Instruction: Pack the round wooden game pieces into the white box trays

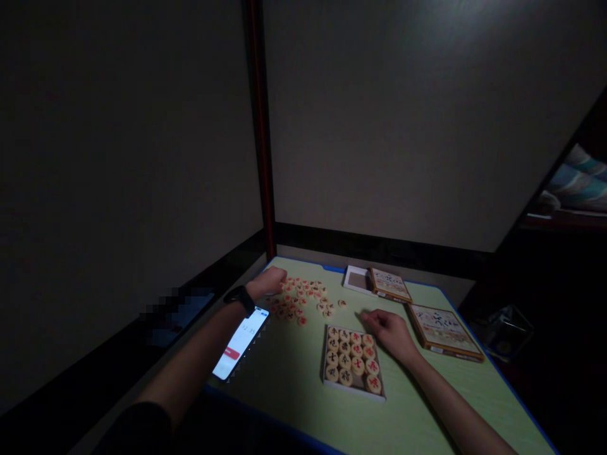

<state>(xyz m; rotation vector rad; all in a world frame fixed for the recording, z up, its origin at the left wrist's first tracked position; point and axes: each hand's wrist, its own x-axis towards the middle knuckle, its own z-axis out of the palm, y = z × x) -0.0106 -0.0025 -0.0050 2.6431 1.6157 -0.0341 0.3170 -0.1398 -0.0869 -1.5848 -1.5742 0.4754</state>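
At the far left of the table, my left hand (270, 282), a dark watch on its wrist, is curled at the edge of a spread of loose Chinese chess pieces (310, 289). Its fingertips are partly hidden, and I cannot make out what is between them. My right hand (391, 332) hovers or rests by the far right corner of a shallow white box tray (355, 393); its fingers are bent together and their undersides are hidden. Round wooden pieces (345, 361) with red or black characters stand in rows in the tray. Bare tray floor shows in the near row.
A lit phone (241, 344) lies at the table's left edge. A closed printed box (446, 332) lies at the right; behind it, a printed lid (389, 284) partly covers a white tray (355, 279). Walls border the green table (284, 392) behind and left.
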